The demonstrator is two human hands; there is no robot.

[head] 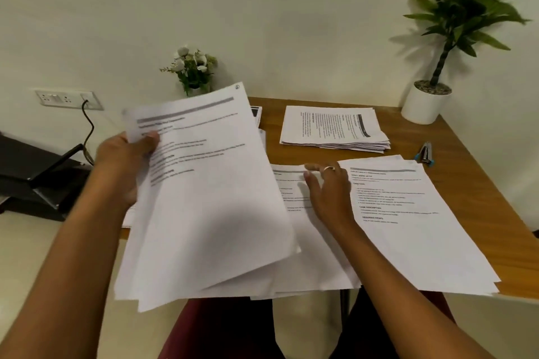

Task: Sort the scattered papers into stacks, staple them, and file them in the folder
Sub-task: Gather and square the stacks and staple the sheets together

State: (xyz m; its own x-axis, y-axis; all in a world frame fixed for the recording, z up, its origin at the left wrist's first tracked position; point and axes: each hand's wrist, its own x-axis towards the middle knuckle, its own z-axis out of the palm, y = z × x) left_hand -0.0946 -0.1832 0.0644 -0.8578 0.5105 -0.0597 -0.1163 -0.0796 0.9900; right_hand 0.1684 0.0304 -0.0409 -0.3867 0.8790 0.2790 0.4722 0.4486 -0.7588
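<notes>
My left hand (125, 160) grips a bundle of printed sheets (204, 192) by its left edge, thumb on top, and holds it lifted above the near left part of the wooden table (478, 183). My right hand (326, 189), a ring on one finger, lies with straight fingers on papers (294, 186) flat in the middle of the table. A stack of printed pages (414, 224) sits at the near right, overhanging the table's front edge. Another stack (332, 128) lies at the back. A blue and grey stapler (425, 153) rests near the right edge.
A small vase of white flowers (192, 70) stands at the back of the table and a white potted plant (425, 102) in the back right corner. A black device (38, 178) sits left of the table, a cable (87, 125) running to a wall socket (68, 99).
</notes>
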